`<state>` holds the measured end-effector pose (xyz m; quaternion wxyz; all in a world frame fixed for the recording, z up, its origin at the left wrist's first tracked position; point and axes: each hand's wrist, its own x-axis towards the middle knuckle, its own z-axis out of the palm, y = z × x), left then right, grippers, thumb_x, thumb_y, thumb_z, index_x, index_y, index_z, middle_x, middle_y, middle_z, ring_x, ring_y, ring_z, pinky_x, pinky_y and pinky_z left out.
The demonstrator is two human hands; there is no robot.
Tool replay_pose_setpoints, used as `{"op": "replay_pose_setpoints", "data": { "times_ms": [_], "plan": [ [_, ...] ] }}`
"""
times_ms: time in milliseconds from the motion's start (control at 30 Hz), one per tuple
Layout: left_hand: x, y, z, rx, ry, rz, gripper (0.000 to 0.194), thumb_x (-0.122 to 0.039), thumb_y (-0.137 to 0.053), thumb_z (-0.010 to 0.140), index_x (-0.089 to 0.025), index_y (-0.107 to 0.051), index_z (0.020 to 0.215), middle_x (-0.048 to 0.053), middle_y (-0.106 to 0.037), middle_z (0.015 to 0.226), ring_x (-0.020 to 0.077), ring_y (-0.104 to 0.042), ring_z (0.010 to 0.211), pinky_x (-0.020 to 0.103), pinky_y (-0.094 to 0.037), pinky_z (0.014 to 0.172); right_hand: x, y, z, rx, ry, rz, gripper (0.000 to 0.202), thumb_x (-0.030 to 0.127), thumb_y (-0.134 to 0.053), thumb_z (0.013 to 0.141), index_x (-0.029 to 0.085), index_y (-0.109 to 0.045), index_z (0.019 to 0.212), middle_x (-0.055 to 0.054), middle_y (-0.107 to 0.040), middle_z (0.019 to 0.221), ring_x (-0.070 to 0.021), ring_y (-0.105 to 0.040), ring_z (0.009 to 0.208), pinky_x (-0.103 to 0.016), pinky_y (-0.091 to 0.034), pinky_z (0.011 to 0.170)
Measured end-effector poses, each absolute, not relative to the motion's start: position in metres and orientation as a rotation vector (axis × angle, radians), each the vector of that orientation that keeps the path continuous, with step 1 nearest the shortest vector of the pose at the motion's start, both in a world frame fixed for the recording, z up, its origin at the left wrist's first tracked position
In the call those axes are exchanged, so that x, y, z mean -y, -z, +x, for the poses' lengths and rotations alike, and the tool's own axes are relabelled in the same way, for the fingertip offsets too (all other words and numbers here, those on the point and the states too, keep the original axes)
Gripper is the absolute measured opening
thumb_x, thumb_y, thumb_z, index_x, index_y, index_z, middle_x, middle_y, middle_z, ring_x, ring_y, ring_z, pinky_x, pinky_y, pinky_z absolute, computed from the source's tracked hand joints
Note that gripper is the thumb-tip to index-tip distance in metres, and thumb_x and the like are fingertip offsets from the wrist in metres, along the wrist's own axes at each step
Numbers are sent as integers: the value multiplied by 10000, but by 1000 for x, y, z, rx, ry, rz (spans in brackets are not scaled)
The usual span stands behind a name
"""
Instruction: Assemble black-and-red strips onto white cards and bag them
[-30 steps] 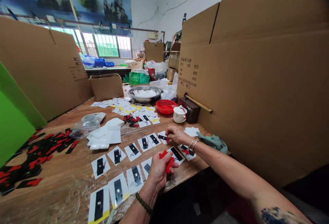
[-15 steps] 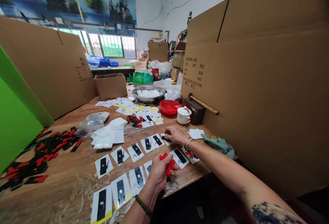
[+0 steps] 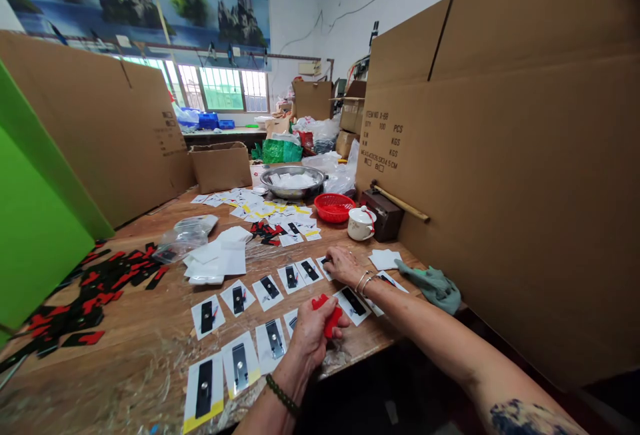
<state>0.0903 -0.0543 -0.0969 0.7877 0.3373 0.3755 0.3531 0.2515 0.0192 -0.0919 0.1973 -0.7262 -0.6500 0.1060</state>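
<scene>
My left hand (image 3: pixel 314 335), near the table's front edge, is closed around several red pieces (image 3: pixel 332 320), flat and plastic-looking. Two rows of white cards lie around it, each with a flat black piece on it, such as this black clip-like piece (image 3: pixel 207 317). Many of these pieces carry a small silver round. At the right end of the back row, my right hand (image 3: pixel 345 265) has its fingers pinched on a black piece (image 3: pixel 325 260) over a white card (image 3: pixel 321 266). The fingers hide most of that piece. One card (image 3: pixel 353 306) lies between my hands.
Black and red pieces (image 3: pixel 95 295) are heaped at left. White sheets (image 3: pixel 220 258), a red basket (image 3: pixel 334 208), a lidded cup (image 3: pixel 361 224) and a metal bowl (image 3: pixel 295 185) stand farther back. A grey-green cloth (image 3: pixel 435 285) lies at right, beside a tall cardboard wall (image 3: pixel 500 188).
The view has shifted slightly, so the table appears a little farther right. My right hand stays at the same card with a small finger movement. My left hand keeps hold of the red pieces.
</scene>
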Motion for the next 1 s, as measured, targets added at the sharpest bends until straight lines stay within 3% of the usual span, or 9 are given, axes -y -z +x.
{"op": "replay_pose_setpoints", "data": {
  "times_ms": [200, 333, 467, 600, 767, 1000],
  "plan": [
    [55, 97, 92, -776, -770, 785, 402, -374, -855, 579, -116, -587, 732, 8, -608, 581, 125, -619, 479, 162, -375, 347, 13, 64, 249, 1878, -733, -1806, 220, 312, -541, 862, 151, -684, 819, -9, -662, 742, -126, -550, 675, -216, -385, 593],
    [59, 94, 96, -730, -758, 851, 444, -419, -842, 573, -95, -628, 787, 17, -628, 588, 109, -604, 473, 159, -382, 360, 48, 54, 244, 1795, -1091, -1553, 132, 266, -622, 759, 143, -668, 763, 13, -626, 672, -107, -520, 617, -207, -387, 567],
    [63, 92, 98, -722, -755, 891, 418, -396, -843, 569, -90, -634, 763, 28, -643, 597, 109, -605, 471, 161, -385, 358, 64, 59, 246, 1610, -1044, -1634, 113, 247, -651, 713, 153, -606, 673, 28, -561, 607, -87, -460, 558, -199, -332, 504],
    [64, 92, 98, -738, -787, 856, 436, -391, -852, 557, -99, -637, 800, 30, -662, 645, 125, -632, 489, 161, -384, 345, 64, 71, 253, 1410, -1130, -1591, 234, 358, -656, 737, 154, -579, 653, 37, -519, 554, -68, -403, 488, -203, -291, 456],
    [63, 92, 97, -748, -811, 835, 458, -413, -853, 557, -101, -633, 810, 33, -667, 654, 126, -632, 478, 161, -383, 337, 65, 79, 254, 1255, -1205, -1527, 326, 459, -695, 715, 152, -587, 718, 32, -555, 551, -63, -433, 456, -193, -311, 433],
    [61, 93, 97, -763, -869, 791, 395, -377, -837, 607, -115, -629, 816, 51, -698, 697, 127, -636, 481, 159, -372, 331, 71, 76, 251, 1128, -1228, -1474, 315, 420, -732, 671, 172, -561, 762, 58, -550, 497, -64, -442, 424, -178, -299, 416]
  ]
}}
